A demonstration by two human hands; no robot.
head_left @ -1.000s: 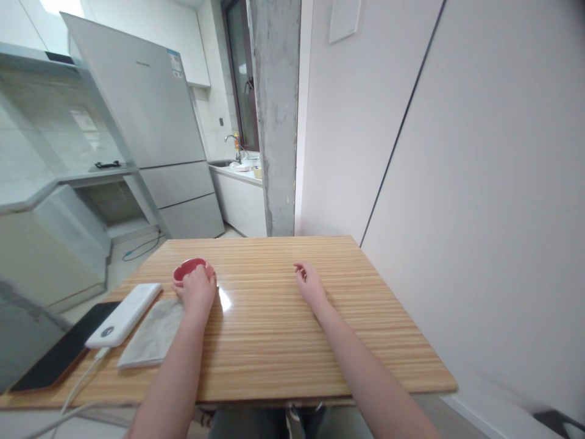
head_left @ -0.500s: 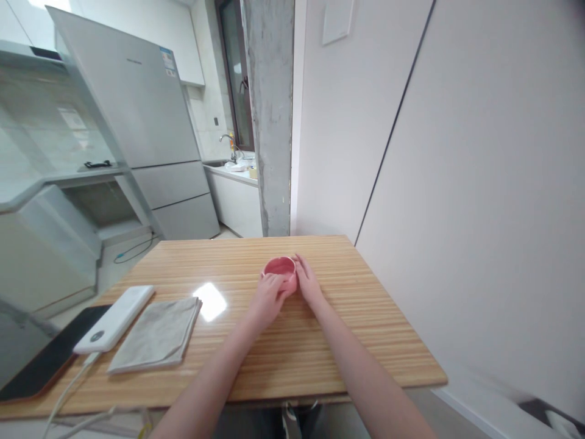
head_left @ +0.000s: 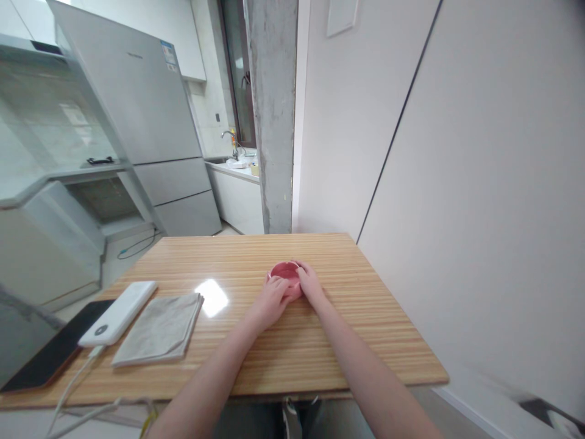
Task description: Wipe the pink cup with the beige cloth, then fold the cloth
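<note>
The wooden table (head_left: 256,341) takes most of the lower view, with its striped top and a bright spot of reflected light near the middle. Behind it, on the left, stands a large grey refrigerator (head_left: 150,122), and a concrete pillar (head_left: 273,116) rises beyond the far edge of the table.

On the left part of the table lie a dark tablet (head_left: 50,353) at the edge, then a white power bank (head_left: 119,312) with a cable, and just beside it a folded grey cloth (head_left: 158,329).

Near the far middle of the table stands a small pink bowl (head_left: 284,275), upright, with its open side up. Both hands are around it. The left hand (head_left: 269,300) touches the near left side of the bowl with curved fingers, and the right hand (head_left: 311,285) cups its right side. The hands are narrow, closed lightly on the bowl from two sides. I cannot tell how firm the hold is.

To handle the bowl well here, I judge that both hands should press evenly from opposite sides, so it does not tip or slide on the smooth top. It seems better to keep the bowl level and move it slowly, well apart from the cloth and the power bank.
</note>
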